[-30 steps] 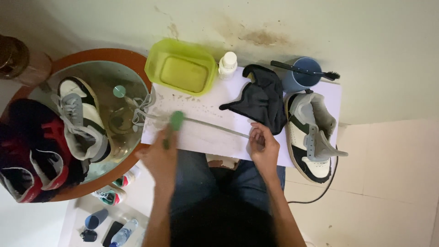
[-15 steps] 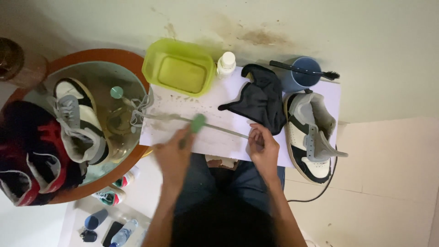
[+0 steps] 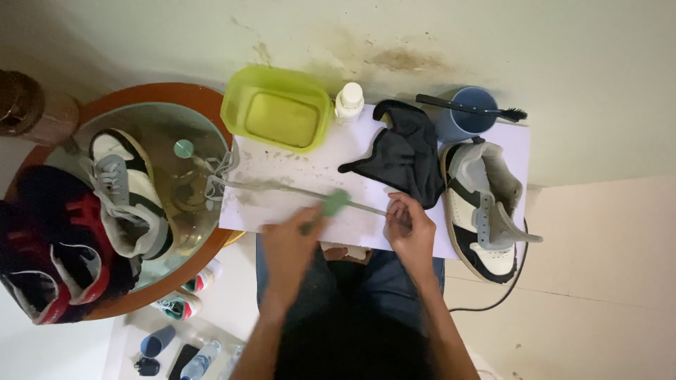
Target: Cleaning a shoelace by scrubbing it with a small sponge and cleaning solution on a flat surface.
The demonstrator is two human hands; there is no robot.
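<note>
A dirty white shoelace (image 3: 282, 188) lies stretched across a white board (image 3: 289, 165) on my lap. My right hand (image 3: 410, 226) pinches the lace's right end down on the board. My left hand (image 3: 290, 245), blurred by motion, holds a small green-headed brush (image 3: 336, 203) whose head rests on the lace near its middle. The lace's left end trails over the board's edge toward a water-filled basin (image 3: 184, 119).
A green tub (image 3: 278, 116), a white bottle (image 3: 348, 100), a black cloth (image 3: 407, 153) and a blue cup (image 3: 466, 121) holding a black brush stand at the board's far side. One white sneaker (image 3: 486, 207) lies at right, another (image 3: 125, 190) in the basin, beside red-black shoes (image 3: 42, 264).
My left hand has moved the green brush rightward along the lace, from near the basin toward my right hand. The right hand has stayed put.
</note>
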